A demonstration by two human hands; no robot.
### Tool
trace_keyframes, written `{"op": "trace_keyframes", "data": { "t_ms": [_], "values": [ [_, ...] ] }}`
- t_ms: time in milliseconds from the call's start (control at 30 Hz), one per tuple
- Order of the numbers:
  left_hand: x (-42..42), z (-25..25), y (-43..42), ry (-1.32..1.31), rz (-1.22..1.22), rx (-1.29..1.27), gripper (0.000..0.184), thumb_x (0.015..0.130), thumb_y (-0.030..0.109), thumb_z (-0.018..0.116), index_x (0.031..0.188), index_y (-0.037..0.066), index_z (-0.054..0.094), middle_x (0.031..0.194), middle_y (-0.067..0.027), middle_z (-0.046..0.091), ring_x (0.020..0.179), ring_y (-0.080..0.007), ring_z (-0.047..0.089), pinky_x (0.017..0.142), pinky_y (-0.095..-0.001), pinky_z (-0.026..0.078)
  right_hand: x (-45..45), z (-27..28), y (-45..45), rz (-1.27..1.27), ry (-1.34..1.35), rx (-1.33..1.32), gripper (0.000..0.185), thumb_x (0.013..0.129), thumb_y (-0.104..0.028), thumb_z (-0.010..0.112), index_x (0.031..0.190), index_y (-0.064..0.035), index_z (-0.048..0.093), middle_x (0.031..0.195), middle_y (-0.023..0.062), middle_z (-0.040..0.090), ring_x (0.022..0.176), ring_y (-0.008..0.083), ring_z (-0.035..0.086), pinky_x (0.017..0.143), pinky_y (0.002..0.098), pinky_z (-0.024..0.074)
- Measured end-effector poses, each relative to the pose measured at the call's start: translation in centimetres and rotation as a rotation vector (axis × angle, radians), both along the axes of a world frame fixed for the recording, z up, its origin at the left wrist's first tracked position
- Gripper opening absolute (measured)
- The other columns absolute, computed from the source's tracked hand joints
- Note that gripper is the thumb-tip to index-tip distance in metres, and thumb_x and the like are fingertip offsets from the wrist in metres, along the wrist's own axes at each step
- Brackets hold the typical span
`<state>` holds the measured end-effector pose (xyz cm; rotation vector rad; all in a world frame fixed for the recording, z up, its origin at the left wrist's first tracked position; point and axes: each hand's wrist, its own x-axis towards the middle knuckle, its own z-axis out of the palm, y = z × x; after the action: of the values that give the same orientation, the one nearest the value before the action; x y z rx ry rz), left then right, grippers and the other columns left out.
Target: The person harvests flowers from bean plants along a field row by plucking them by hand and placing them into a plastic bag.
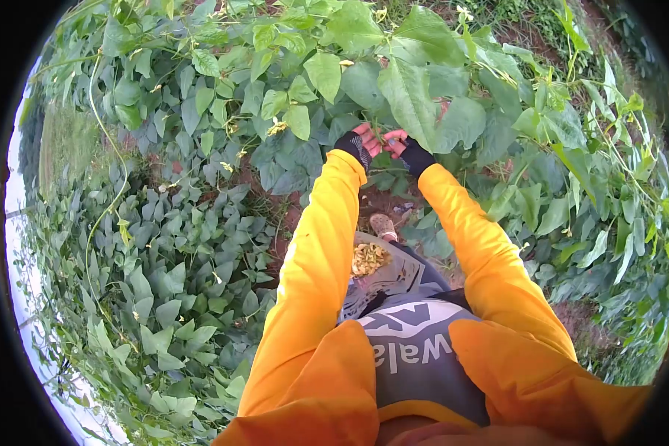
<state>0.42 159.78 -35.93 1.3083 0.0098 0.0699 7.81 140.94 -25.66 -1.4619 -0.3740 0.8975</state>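
Both my hands are raised among the leafy vines, close together at the upper middle. My left hand (366, 142), in a dark fingerless glove, has its fingers curled around a thin green stem (380, 136). From the other side my right hand (404, 146), gloved alike, pinches at the same stem with thumb and finger. Broad leaves (411, 97) hang just above and partly cover the right fingertips. Below my forearms, an open clear plastic bag (398, 273) hangs at my waist. It contains a heap of yellowish flowers or pods (369, 259), too small to tell which.
Dense bushes (163, 275) crowd the left side, and more vines (572, 178) climb on the right. A long thin tendril (100, 208) bends down at the left. Pale yellow blossoms (277, 126) dot the foliage. My shoe (383, 226) stands on reddish soil.
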Motion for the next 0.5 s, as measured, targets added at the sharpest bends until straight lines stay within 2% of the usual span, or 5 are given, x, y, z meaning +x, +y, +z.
{"op": "trace_keyframes", "data": {
  "t_ms": [67, 200, 267, 400, 500],
  "values": [
    [1.1, -1.3, 0.4, 0.371, -0.046, -0.954, 0.037, 0.088, 0.012, 0.056, 0.121, 0.012, 0.042, 0.121, -0.0122, 0.053, 0.112, -0.0306, 0.051, 0.094, -0.0449, 0.043, -0.1, -0.5, -0.1, 0.034, -0.045, -0.019, 0.021, 0.090, -0.010, 0.048, 0.110, -0.0083, 0.052, 0.100, 0.0056, 0.059, 0.086, 0.0148, 0.061, 0.065, 0.0254, 0.0466],
    [1.1, -0.3, -0.8, 0.330, 0.002, -0.807, 0.045, 0.082, 0.006, 0.063, 0.122, 0.013, 0.042, 0.116, -0.0116, 0.057, 0.105, -0.0294, 0.057, 0.090, -0.0435, 0.046, -0.9, 0.5, -0.2, -0.066, -0.033, 0.064, 0.020, 0.090, -0.012, 0.050, 0.109, -0.0071, 0.052, 0.094, 0.0047, 0.060, 0.080, 0.0123, 0.059, 0.064, 0.0255, 0.0457],
    [1.2, 1.8, -0.6, 0.442, 0.013, -0.897, 0.047, 0.081, 0.004, 0.062, 0.123, 0.013, 0.041, 0.115, -0.0117, 0.057, 0.105, -0.0283, 0.057, 0.090, -0.0426, 0.046, -1.1, 0.2, -0.1, -0.091, 0.013, 0.077, 0.020, 0.089, -0.012, 0.050, 0.109, -0.0067, 0.052, 0.092, 0.0043, 0.060, 0.078, 0.0120, 0.059, 0.064, 0.0254, 0.0458],
    [-0.4, 10.9, -1.4, 0.584, 0.116, -0.883, 0.051, 0.080, -0.001, 0.061, 0.126, 0.010, 0.040, 0.115, -0.0112, 0.058, 0.103, -0.0245, 0.058, 0.090, -0.0394, 0.046, -0.9, 0.8, 0.1, -0.129, -0.006, -0.019, 0.020, 0.088, -0.011, 0.050, 0.108, -0.0055, 0.052, 0.089, 0.0046, 0.060, 0.080, 0.0127, 0.060, 0.063, 0.0254, 0.0459],
    [-1.1, 11.1, -1.8, 0.434, 0.054, -0.872, 0.039, 0.078, -0.003, 0.056, 0.116, 0.003, 0.046, 0.111, -0.0129, 0.056, 0.098, -0.0259, 0.057, 0.085, -0.0384, 0.049, -1.0, 1.7, 0.2, -0.096, -0.028, -0.057, 0.019, 0.092, -0.020, 0.050, 0.106, -0.0071, 0.055, 0.099, 0.0052, 0.060, 0.084, 0.0132, 0.059, 0.071, 0.0270, 0.0473]
  ]
}}
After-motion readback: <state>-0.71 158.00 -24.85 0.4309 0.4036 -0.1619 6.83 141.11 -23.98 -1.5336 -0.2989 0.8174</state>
